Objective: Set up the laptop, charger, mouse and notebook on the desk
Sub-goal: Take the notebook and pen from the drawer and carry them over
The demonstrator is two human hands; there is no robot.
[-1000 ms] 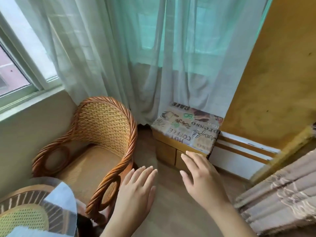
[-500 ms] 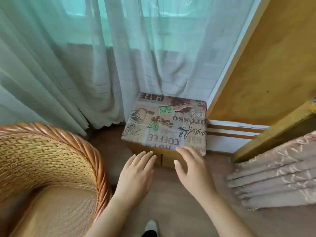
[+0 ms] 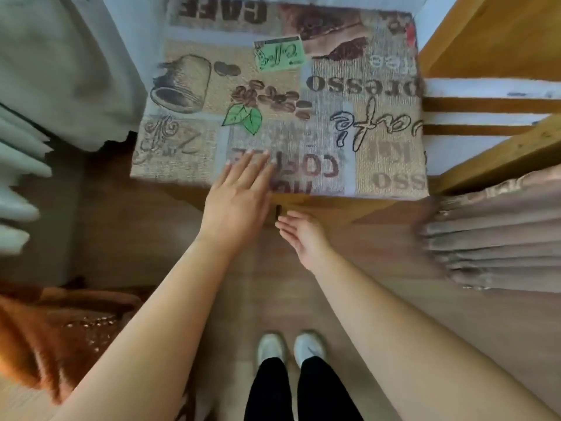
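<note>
1. Both hands have dropped toward the low cabinet: left hand (image 3: 239, 199) flat on its coffee-print cover (image 3: 303, 95), fingers together.
2. Right hand (image 3: 303, 235) open, reaching its front.
3. Laptop, charger, mouse, notebook unseen, probably inside.

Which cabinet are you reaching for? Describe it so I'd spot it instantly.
Look below the sheer curtain, beside the yellow wall. The low wooden cabinet stands there on the floor, with the left hand over its front edge. Only it wears a coffee-print cloth reading CAFE and COFFEE.
</note>
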